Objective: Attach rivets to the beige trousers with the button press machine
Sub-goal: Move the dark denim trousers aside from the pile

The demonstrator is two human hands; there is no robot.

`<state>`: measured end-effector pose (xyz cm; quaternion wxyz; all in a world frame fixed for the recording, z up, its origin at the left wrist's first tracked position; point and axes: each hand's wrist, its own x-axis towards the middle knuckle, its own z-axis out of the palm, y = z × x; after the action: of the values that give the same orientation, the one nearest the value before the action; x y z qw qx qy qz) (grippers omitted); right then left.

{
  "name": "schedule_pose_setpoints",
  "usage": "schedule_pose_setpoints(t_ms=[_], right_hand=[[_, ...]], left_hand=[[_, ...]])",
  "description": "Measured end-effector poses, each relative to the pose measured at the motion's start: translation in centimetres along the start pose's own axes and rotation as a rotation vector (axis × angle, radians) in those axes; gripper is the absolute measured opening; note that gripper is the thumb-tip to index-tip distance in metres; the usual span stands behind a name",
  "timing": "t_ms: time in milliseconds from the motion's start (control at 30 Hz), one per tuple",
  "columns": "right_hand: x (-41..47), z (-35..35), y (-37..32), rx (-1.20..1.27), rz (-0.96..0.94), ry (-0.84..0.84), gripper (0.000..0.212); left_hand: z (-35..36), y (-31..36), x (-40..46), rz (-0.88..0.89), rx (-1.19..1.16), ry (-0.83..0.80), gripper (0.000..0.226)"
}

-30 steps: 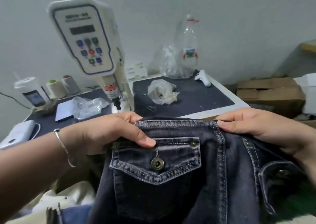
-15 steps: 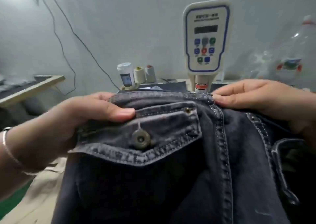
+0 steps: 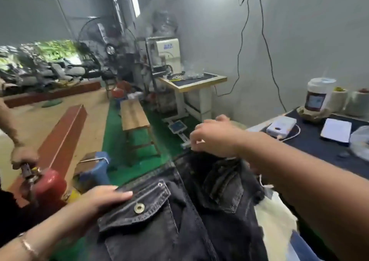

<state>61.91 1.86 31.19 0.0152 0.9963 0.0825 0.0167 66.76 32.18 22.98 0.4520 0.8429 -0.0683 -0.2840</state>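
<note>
Dark denim trousers lie under the flat-fingered left hand; the right hand pinches the waistband. Laying them aside smoothly would free both hands for the beige pair.

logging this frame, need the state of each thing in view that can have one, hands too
left hand: fingers straight, pressing the pocket flap
right hand: curled on the dark denim garment's top edge, blurred
dark denim garment: held up, spread between both hands
pocket flap: closed, snap button showing
beige fabric: lying under the denim, partly covered
</note>
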Motion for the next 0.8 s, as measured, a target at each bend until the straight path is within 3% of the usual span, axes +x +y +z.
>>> schedule_pose_setpoints(t_ms=[67,133,200,267,300,433,567,700,800], right_hand=[[-0.1,5.2,0.3,0.073,0.065,-0.145,0.039],[-1.4,9.2,1.5,0.184,0.120,-0.250,0.049],[-3.2,11.6,2.5,0.234,0.161,-0.262,0.064],[-4.5,13.0,2.9,0.272,0.211,-0.197,0.079],[-4.8,13.5,2.7,0.273,0.236,-0.152,0.083],[-5.4,14.0,1.3,0.150,0.292,-0.084,0.079],[-9.0,12.6,1.4,0.174,0.231,-0.006,0.049],[-17.7,10.0,1.6,0.414,0.311,0.196,0.013],[-26.6,8.3,1.0,0.509,0.487,0.301,0.005]], left_hand=[[0.6,-1.3,-0.6,0.062,0.124,-0.087,0.013],[0.8,-3.2,-0.3,0.054,0.277,-0.167,0.014],[1.1,-3.6,0.6,0.061,0.304,-0.081,0.016],[1.2,-4.0,2.4,0.080,0.318,0.042,0.036],[1.4,-4.1,3.1,0.103,0.365,0.094,0.035],[3.8,-1.9,3.3,0.511,0.670,0.284,0.033],[7.8,3.4,1.3,0.808,0.654,0.048,0.012],[13.4,9.8,-0.2,0.909,0.548,-0.207,0.004],[20.2,15.0,-2.2,0.928,0.458,-0.552,0.008]])
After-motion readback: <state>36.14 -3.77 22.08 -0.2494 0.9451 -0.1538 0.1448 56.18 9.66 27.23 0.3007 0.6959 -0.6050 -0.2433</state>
